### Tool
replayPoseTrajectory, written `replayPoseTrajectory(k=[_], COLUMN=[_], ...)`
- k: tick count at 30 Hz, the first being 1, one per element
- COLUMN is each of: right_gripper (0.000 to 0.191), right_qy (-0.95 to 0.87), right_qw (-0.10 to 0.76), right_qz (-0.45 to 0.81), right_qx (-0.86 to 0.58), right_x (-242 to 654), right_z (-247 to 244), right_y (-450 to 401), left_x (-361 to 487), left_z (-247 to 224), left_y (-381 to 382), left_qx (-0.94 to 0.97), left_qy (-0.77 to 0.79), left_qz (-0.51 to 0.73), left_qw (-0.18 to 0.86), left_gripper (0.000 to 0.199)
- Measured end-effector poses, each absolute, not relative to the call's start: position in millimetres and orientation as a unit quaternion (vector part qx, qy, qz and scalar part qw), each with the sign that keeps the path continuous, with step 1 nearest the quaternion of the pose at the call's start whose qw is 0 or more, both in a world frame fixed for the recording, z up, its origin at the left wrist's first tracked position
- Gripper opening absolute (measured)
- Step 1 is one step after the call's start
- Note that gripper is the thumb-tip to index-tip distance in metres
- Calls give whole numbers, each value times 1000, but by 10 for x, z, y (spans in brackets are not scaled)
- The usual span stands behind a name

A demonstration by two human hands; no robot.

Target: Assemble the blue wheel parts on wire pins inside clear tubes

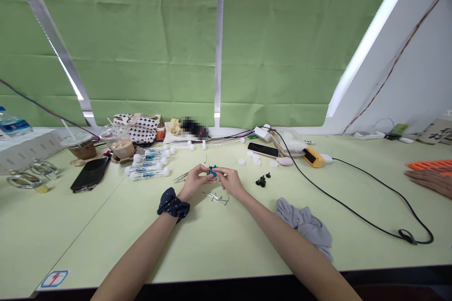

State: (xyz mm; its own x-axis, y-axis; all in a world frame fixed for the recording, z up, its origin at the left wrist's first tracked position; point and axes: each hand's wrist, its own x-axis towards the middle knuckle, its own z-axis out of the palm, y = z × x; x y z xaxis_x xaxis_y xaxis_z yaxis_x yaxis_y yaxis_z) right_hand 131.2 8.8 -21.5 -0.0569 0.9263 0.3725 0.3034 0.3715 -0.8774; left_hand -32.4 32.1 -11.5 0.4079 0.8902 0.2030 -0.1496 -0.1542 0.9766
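Above the middle of the table, my left hand (193,181) and my right hand (230,181) meet, fingers pinched together. Between them is a small blue and black part (213,172), too small to identify, gripped from both sides. A thin bent metal rod (207,159) sticks up from beside it. Just below my hands lie several loose bent metal rods (218,198), and more thin rods (181,178) lie left of my left hand. Small black pieces (261,181) are grouped to the right. Clear capped tubes (150,172), several with blue parts inside, lie to the left.
White caps (256,162), a phone (263,150) and a yellow device (314,157) lie behind on the right. A black cable (353,217) loops across the right side. A grey cloth (304,225) sits by my right forearm. Drink cups (120,143) and a dark phone (91,174) are left.
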Motion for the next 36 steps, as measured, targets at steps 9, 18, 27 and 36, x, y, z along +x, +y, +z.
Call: replayPoseTrajectory(k=[9, 18, 27, 36], right_gripper=[22, 10, 15, 21], right_qy=[-717, -729, -720, -736], right_qw=[460, 464, 440, 391], right_qz=[214, 187, 119, 41], right_qx=[-478, -467, -524, -551], right_x=[1368, 1424, 1424, 1348], right_z=[-140, -213, -190, -178], right_y=[70, 152, 123, 65], left_x=[-312, -314, -308, -292], left_z=[-147, -108, -117, -118], left_y=[332, 318, 297, 279], left_qx=[642, 638, 644, 629], left_qy=[332, 339, 332, 340], left_qz=[450, 467, 461, 462], left_qw=[524, 510, 512, 525], left_gripper=[32, 34, 35, 34])
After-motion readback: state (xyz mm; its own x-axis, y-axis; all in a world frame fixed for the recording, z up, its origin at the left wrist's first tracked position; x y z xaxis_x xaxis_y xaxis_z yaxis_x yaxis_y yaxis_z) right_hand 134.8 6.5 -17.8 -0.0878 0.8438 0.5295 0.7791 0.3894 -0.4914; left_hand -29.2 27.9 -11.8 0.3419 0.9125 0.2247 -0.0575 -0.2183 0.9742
